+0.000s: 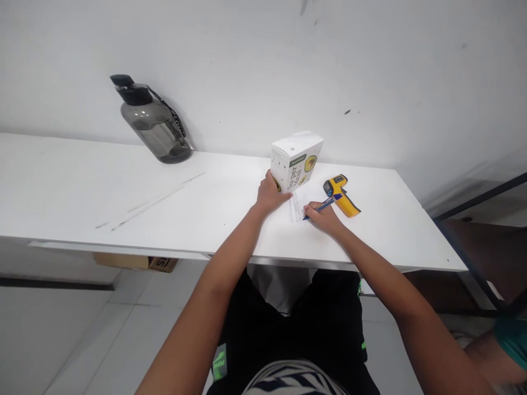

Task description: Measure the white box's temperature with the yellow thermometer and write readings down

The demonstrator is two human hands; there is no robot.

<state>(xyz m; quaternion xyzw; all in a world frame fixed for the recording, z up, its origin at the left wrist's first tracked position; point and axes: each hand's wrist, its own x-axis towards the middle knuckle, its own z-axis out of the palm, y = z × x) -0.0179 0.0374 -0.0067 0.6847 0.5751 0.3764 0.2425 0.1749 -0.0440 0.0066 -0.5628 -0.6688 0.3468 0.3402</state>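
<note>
My left hand [272,193] grips the lower left side of a white carton [296,159] printed "Su-per Meal" with avocado pictures. The carton stands slightly tilted at the back of the white table. In my right hand [323,216] is a blue ballpoint pen [329,203], its tip down on a small sheet of white paper [295,211] with lines of handwriting. The paper lies just in front of the carton, close to my left thumb. A yellow and black infrared thermometer gun [345,197] rests on the table just beyond my right hand, partly behind the pen.
A grey see-through water bottle [158,126] with a black lid stands by the wall at the left. The white table [82,186] has dark scuff marks. Beneath it is a cardboard box [132,261]. At the lower right edge, another person's teal sleeve [513,340] shows.
</note>
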